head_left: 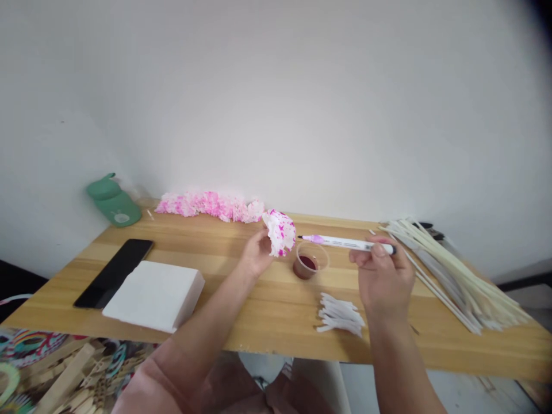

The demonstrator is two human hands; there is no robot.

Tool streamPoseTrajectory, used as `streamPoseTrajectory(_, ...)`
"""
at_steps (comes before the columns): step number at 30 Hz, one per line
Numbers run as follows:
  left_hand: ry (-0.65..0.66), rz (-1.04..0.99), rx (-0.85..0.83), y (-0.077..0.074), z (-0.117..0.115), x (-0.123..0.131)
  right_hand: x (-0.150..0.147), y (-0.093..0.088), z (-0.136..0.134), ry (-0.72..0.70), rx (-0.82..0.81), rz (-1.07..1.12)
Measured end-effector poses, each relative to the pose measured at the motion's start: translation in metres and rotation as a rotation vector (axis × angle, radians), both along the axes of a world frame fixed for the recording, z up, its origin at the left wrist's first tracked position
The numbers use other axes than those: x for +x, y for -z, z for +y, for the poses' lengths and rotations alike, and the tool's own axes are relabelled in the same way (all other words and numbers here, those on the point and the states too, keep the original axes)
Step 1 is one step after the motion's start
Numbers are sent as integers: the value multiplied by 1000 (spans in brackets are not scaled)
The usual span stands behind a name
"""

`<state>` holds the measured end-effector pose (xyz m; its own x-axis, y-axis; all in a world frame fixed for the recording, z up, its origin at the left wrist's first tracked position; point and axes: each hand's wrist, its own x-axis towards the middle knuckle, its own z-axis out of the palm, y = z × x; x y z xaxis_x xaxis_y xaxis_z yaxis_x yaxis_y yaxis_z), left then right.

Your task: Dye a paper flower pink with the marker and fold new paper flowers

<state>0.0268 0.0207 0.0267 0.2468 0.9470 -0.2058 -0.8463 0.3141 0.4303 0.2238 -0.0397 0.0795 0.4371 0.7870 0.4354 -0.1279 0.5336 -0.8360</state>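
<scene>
Wooden table, cup between paper flower and marker

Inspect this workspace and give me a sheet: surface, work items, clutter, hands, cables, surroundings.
Surface: wooden table, set against the wall.
Work items: pink-spotted paper flower; marker, tip toward it; cup of dark red liquid standing between the hands.
Clutter: row of pink flowers, white block, phone, green container, stick bundle, white strips.
Hands: left hand grips the paper flower; right hand holds the marker.
Cables: nothing seen.
Surroundings: white wall; wooden slats and coloured pieces below the table's left edge.
</scene>
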Motion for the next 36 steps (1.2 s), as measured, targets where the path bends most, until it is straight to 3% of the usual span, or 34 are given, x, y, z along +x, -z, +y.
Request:
streamPoseTrajectory(13,-42,-79,-54,0,2,1,5,15,-7,14,-59,84)
streamPoseTrajectory(19,-42,-78,-86,0,0,2,-6,26,-14,-23,-79,-13)
streamPoseTrajectory(27,-140,-73,-61,-1,1,4,-12,37,-20,6,-85,-166)
streamPoseTrajectory(36,-180,-52,-20,-4,1,5,-15,43,-21,117,-107,-312)
